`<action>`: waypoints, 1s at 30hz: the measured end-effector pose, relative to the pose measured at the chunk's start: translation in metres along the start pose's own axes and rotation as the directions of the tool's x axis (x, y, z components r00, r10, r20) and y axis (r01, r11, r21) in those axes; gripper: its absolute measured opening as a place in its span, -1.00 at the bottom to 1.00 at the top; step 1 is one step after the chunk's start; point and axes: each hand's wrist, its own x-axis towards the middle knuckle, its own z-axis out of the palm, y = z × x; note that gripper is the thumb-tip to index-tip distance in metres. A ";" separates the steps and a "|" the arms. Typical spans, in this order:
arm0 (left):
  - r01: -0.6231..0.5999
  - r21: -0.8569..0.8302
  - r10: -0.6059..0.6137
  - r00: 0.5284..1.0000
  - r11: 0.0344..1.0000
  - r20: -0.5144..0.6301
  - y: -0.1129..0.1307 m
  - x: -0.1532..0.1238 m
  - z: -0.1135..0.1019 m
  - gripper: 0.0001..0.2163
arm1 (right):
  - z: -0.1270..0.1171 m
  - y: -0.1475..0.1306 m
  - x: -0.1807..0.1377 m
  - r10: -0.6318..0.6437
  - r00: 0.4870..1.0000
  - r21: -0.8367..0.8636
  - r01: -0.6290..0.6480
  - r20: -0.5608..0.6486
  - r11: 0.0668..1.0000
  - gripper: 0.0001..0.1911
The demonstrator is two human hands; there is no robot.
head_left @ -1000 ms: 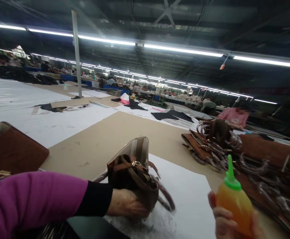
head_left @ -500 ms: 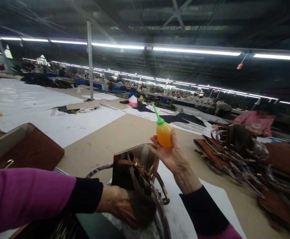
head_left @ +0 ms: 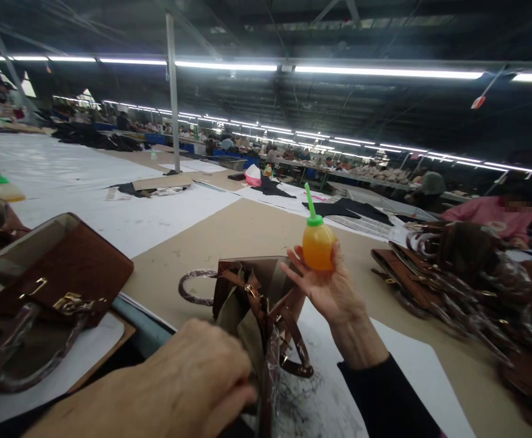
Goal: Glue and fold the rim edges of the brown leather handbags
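Observation:
My right hand (head_left: 327, 292) is raised above the table, fingers curled round a small orange squeeze bottle (head_left: 318, 243) with a green nozzle pointing up. Just left of it stands a brown handbag (head_left: 257, 304) with straps, a gold clasp and plastic-wrapped handles. My left hand (head_left: 193, 383) is close to the camera, closed on the near side of that bag. The bag rests on a white sheet (head_left: 412, 371) marked with dark scribbles.
Another brown handbag (head_left: 60, 274) lies at the left, with a second squeeze bottle (head_left: 7, 188) beyond it. A heap of brown bags with wrapped handles (head_left: 467, 274) fills the right. A person in pink (head_left: 494, 213) works behind it. A steel pole (head_left: 173, 91) rises at the back.
My right hand brought the orange bottle up from the lower right to beside the bag. My left hand shifted along the bag toward the camera, and the bag turned more upright.

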 end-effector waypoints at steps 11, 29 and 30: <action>0.006 -0.028 0.000 0.979 1.000 0.203 0.010 0.111 0.000 -0.84 | -0.005 -0.013 -0.020 0.021 0.999 0.022 -0.020 -0.037 1.000 -0.56; 0.096 -0.232 -0.070 0.990 0.968 0.121 -0.025 0.081 -0.035 -0.72 | 0.020 -0.012 -0.078 0.072 0.961 0.169 -0.027 -0.266 0.985 -0.61; 0.151 -0.232 -0.136 0.988 0.961 0.077 -0.026 0.083 -0.034 -0.74 | 0.020 -0.013 -0.077 0.073 0.962 0.170 -0.027 -0.265 0.985 -0.60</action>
